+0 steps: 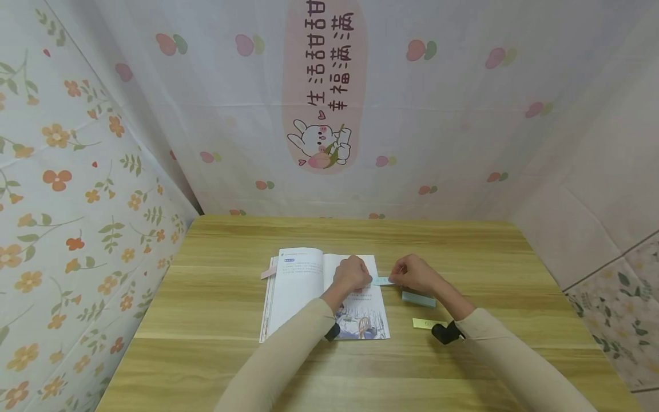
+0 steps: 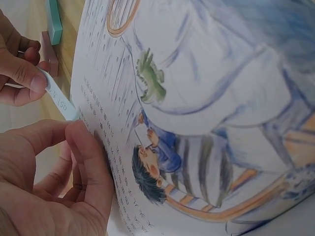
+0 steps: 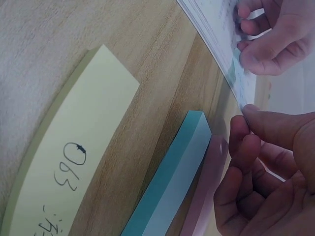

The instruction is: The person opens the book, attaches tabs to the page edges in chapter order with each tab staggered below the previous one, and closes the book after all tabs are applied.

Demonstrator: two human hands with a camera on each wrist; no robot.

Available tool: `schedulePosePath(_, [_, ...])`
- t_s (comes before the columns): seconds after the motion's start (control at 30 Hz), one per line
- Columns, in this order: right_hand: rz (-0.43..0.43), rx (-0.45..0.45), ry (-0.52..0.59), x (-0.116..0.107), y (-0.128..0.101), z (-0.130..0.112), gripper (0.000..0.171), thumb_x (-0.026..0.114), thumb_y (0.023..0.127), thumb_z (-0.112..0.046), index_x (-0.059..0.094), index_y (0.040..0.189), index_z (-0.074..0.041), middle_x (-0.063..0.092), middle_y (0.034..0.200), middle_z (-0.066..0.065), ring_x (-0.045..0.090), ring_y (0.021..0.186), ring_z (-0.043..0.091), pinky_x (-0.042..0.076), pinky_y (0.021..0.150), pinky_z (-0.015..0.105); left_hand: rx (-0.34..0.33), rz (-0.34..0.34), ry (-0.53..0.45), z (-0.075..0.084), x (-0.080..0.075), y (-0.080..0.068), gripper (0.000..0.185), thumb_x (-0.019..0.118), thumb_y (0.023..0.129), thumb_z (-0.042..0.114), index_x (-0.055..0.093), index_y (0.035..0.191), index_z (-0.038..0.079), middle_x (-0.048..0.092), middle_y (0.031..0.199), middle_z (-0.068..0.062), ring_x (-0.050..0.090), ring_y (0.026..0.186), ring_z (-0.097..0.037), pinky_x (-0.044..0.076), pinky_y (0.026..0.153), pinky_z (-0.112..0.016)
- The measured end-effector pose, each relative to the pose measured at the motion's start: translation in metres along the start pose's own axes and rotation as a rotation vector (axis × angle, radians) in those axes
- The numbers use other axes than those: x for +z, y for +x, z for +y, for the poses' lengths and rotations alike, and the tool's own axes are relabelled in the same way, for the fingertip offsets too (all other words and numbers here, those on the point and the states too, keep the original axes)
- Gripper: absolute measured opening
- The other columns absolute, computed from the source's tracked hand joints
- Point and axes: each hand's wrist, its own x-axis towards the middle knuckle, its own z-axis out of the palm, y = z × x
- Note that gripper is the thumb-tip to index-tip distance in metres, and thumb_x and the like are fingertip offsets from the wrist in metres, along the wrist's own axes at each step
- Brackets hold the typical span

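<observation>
Left hand [image 1: 352, 274] and right hand [image 1: 414, 273] pinch a paper strip [image 1: 382, 281] at an open book's [image 1: 300, 289] edge. Likely light and easily creased, it suits holding by its ends.

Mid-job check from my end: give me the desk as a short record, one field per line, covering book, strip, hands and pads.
book: open, pink tab sticking out on the left
light-blue strip: handwritten, reaching past the right page's outer edge
left hand: pinches the strip's page end
right hand: pinches the strip's outer end
teal pad: beside pink pad
yellow pad: handwritten, apart from both
</observation>
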Motion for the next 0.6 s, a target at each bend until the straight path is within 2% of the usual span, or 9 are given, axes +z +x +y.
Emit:
schedulePosePath(0.13, [-0.003,0.006,-0.003,0.0001,0.0001,-0.0007,0.011,0.072,0.092,-0.006,0.072,0.084,0.0,0.064,0.071,0.007,0.054,0.061,0.015,0.046,0.055,0.031,-0.005,-0.003,0.005,0.0002,-0.0002,0.0001,0.02,0.077,0.086,0.014,0.066,0.069,0.012,0.06,0.059,0.001,0.052,0.04,-0.009,0.04,0.041,-0.022])
schedulePosePath(0.37, [-0.001,0.017,-0.018,0.0016,0.0015,0.0012,0.011,0.073,0.092,-0.007,0.072,0.083,-0.001,0.063,0.071,0.002,0.055,0.062,0.014,0.046,0.056,0.031,0.009,-0.005,0.082,0.0,0.0019,0.0008,0.023,0.079,0.087,0.02,0.065,0.069,0.013,0.058,0.056,0.002,0.052,0.042,-0.01,0.042,0.047,-0.025])
schedulePosePath(0.6, [0.008,0.035,-0.016,0.0015,0.0013,0.001,0.011,0.073,0.091,-0.007,0.072,0.082,-0.001,0.062,0.07,0.001,0.055,0.063,0.015,0.046,0.057,0.032,-0.001,-0.026,0.08,-0.0005,0.0052,0.0033,0.023,0.079,0.088,0.019,0.065,0.07,0.012,0.06,0.058,0.001,0.054,0.045,-0.012,0.043,0.046,-0.026])
